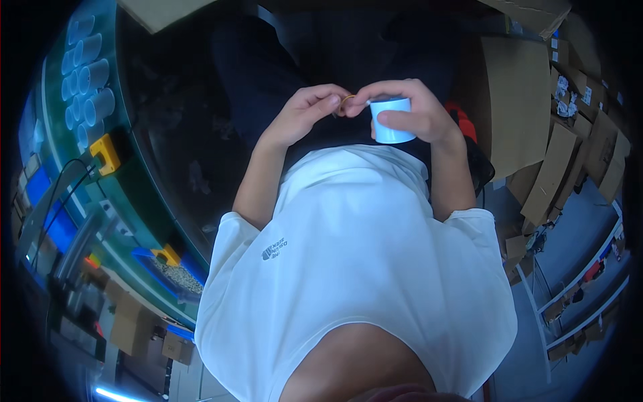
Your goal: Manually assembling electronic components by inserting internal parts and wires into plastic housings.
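Observation:
My right hand (pixel 423 115) holds a small white cup (pixel 392 128), with the thumb across its side and the fingers around its far side. My left hand (pixel 309 110) is closed in a pinch on a thin yellowish loop (pixel 343 102) that looks like a rubber band. The fingertips of both hands come close together at this loop, and I cannot tell whether the right fingertips grip it too. Both hands are above my lap, just beyond the hem of my white shirt. What is inside the cup is hidden.
On the left runs a green-topped workbench (pixel 130 194) with several translucent white cups (pixel 94 75) at its far end. Nearby are a yellow fixture (pixel 105 154) and a blue tray (pixel 175 278) of small parts. Cardboard boxes (pixel 516 100) crowd the right, with a metal shelf (pixel 583 321) nearer.

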`<act>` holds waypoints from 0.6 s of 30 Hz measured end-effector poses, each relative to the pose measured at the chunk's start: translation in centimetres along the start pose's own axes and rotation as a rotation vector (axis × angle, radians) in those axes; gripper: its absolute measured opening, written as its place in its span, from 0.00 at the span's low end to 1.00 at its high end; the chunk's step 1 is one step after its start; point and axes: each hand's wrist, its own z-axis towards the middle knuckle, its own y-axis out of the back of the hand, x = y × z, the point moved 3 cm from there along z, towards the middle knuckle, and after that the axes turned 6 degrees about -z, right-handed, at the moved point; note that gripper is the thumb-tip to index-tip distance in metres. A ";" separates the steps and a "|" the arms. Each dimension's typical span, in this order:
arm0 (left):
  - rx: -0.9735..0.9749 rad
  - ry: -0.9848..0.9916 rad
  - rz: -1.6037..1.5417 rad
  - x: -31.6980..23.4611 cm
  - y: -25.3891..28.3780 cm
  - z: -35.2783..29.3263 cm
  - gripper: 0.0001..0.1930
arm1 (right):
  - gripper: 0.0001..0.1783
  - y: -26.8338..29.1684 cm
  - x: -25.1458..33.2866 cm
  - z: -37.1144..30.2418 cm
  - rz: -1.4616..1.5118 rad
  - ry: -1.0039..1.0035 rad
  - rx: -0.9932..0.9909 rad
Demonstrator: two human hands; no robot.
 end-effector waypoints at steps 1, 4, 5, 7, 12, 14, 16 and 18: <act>0.035 0.060 -0.012 0.2 0.3 -0.3 0.15 | 0.27 0.3 -0.1 -0.3 0.045 -0.003 -0.011; 0.028 0.105 0.065 0.2 0.9 -0.8 0.14 | 0.28 1.0 -0.6 -0.9 0.138 -0.006 -0.031; -0.012 0.089 0.151 -0.3 0.8 -0.9 0.13 | 0.28 1.2 -0.7 -1.1 0.147 0.003 -0.037; -0.049 0.072 0.235 -1.3 0.6 -1.0 0.12 | 0.29 1.4 -1.0 -1.3 0.161 0.017 -0.053; -0.065 0.023 0.406 -3.2 0.2 -1.3 0.10 | 0.28 1.4 -1.0 -1.2 0.202 -0.011 -0.050; -0.132 0.059 0.280 -3.0 0.6 -1.4 0.10 | 0.29 1.5 -1.4 -1.4 0.253 -0.013 -0.082; -0.152 0.072 0.263 -3.1 0.5 -1.4 0.10 | 0.30 1.6 -1.4 -1.3 0.279 -0.014 -0.098; -0.188 0.096 0.229 -3.2 0.3 -1.4 0.09 | 0.31 1.6 -1.4 -1.2 0.288 -0.026 -0.117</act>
